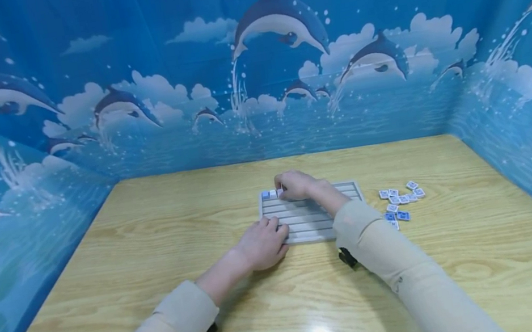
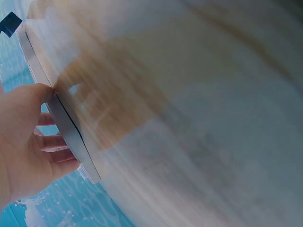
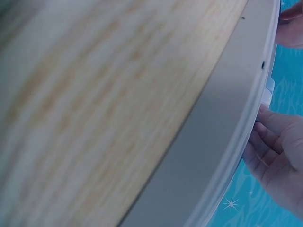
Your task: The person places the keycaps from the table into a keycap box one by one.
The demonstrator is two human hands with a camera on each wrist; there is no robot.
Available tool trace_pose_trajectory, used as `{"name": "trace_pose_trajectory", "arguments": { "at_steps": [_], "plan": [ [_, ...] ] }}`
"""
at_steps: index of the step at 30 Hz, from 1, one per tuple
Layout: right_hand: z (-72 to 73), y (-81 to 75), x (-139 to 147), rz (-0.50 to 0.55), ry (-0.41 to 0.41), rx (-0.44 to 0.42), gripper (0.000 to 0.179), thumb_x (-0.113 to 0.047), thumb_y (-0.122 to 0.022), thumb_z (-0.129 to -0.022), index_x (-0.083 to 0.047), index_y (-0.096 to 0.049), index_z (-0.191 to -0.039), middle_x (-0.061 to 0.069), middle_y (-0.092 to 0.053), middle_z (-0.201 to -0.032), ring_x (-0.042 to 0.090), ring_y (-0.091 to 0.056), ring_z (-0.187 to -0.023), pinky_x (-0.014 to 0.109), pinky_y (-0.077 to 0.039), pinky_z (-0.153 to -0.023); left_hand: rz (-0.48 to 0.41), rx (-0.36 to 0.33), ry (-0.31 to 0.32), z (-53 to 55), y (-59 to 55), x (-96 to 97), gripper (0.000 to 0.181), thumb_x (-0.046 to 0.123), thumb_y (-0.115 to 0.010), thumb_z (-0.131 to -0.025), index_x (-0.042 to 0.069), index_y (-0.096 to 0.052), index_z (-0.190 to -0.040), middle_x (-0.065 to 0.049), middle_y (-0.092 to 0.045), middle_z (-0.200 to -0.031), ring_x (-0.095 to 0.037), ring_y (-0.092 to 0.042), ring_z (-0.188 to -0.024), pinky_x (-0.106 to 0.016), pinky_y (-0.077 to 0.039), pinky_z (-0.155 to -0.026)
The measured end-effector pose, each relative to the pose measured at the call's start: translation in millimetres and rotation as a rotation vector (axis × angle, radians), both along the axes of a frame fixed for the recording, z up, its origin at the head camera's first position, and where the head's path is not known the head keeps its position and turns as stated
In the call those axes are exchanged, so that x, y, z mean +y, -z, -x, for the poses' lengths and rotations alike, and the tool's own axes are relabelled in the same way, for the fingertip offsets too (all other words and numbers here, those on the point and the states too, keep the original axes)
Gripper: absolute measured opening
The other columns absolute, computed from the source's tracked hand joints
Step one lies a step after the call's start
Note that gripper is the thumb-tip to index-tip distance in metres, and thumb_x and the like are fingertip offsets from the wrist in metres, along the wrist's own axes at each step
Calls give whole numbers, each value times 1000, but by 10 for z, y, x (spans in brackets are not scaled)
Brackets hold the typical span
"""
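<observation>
A grey slatted rack [image 1: 305, 218] lies on the table. Along its far-left row sit a bluish tile [image 1: 265, 195] and a white tile [image 1: 272, 194], side by side. My right hand [image 1: 300, 185] reaches over the rack and pinches another small white tile [image 1: 280, 192] beside them; the fingertips partly cover it. In the right wrist view, that hand [image 3: 279, 151] has its thumb and fingers at the rack's raised edge. My left hand [image 1: 263, 244] grips the rack's near-left corner, its thumb against the front side [image 2: 71, 127] in the left wrist view and its fingers over the rim.
Right of the rack, several white tiles [image 1: 403, 199] with blue markings lie scattered on the wooden table [image 1: 200, 210]. Among them are two blue ones, including a blue tile [image 1: 403, 216]. A dolphin-print curtain [image 1: 261, 132] surrounds the table at the back and sides.
</observation>
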State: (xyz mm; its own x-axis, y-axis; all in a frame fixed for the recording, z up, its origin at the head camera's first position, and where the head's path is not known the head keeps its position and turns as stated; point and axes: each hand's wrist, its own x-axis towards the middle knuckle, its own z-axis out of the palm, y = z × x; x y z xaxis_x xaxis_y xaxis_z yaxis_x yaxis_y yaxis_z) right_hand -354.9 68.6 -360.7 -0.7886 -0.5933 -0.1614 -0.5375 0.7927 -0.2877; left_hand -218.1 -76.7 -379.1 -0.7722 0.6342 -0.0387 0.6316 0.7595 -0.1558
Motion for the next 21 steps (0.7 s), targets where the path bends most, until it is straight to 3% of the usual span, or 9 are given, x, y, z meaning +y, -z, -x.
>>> {"name": "trace_pose_trajectory", "arguments": {
  "at_steps": [21],
  "plan": [
    [10, 13, 11, 17, -7, -15, 21, -16, -60, -91, -7, -57, -110, 5, -59, -93, 18, -55, -84, 31, -46, -74, -11, 7, 15, 2, 2, -7, 27, 34, -50, -94, 10, -52, -106, -10, -50, -102, -24, -49, -94, -36, -45, -82]
  ]
}}
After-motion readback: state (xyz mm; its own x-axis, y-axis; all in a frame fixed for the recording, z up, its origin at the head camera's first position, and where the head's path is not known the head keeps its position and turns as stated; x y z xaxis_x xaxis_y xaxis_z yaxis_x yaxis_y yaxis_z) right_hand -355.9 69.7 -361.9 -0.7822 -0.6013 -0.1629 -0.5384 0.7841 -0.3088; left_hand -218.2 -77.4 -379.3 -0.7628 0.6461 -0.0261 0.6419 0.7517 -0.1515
